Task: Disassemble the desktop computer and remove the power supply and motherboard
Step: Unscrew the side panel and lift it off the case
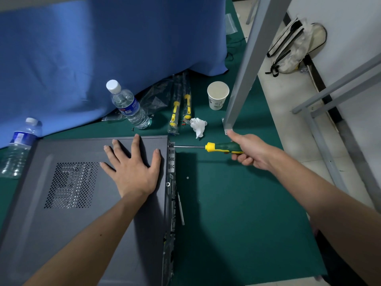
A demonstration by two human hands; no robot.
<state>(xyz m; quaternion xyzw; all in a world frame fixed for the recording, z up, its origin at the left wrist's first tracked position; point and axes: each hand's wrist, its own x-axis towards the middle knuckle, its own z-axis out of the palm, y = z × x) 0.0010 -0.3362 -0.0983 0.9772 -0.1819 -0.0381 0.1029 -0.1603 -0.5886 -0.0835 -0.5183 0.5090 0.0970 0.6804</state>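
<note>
The computer case (pixel 82 203) lay on its side on the green mat (pixel 237 213), steadied by the flat, spread left hand (pixel 134 172), while a screwdriver (pixel 206 147), gripped in the right hand (pixel 247 150), was set at a rear-edge screw, apparently to be backed out next.

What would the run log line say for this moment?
left hand flat on side panel | right hand grips screwdriver | tip at rear top screw | panel still on

Head view, close, forward and down over perhaps a green table (pixel 237 213)
</note>
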